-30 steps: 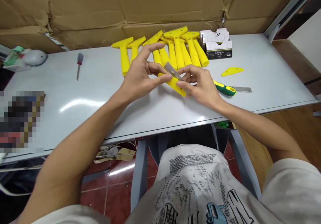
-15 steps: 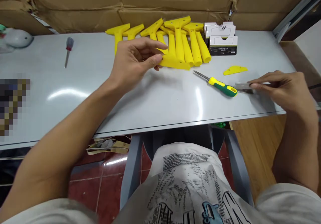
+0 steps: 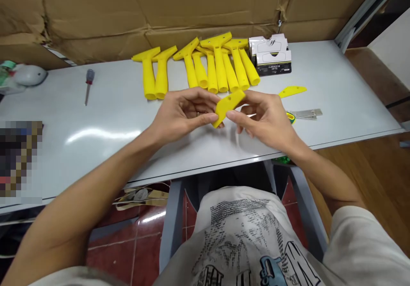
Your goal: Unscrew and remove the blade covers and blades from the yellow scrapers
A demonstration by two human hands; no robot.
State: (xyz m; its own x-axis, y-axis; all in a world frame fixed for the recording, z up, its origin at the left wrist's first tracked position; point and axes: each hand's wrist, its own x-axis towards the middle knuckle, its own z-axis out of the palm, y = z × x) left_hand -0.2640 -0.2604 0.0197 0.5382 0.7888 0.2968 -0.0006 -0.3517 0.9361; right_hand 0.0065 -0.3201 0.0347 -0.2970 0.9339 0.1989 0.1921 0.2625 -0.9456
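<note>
Between my two hands, above the table's front half, is a flat yellow plastic scraper plate (image 3: 228,105), tilted up to the right with a hole in it. My left hand (image 3: 187,113) pinches its lower left end between thumb and fingers. My right hand (image 3: 264,117) closes on its right side, thumb against the near edge. Just right of this hand, a second yellow plate (image 3: 293,91) lies on the table, with thin metal blades (image 3: 308,114) below it. A screwdriver's green and yellow handle (image 3: 291,117) peeks out there; the rest is hidden by my right hand.
Several yellow scraper handles (image 3: 221,63) lie in a row at the back. Beside them stand white and black printed cards (image 3: 272,55). Another screwdriver (image 3: 89,85) rests at the left, and cardboard (image 3: 205,4) backs the white table (image 3: 105,157).
My right hand has left the metal blades on the table and moved left to grip the yellow plate. My left hand has brought the plate nearer me and tilted its right end up.
</note>
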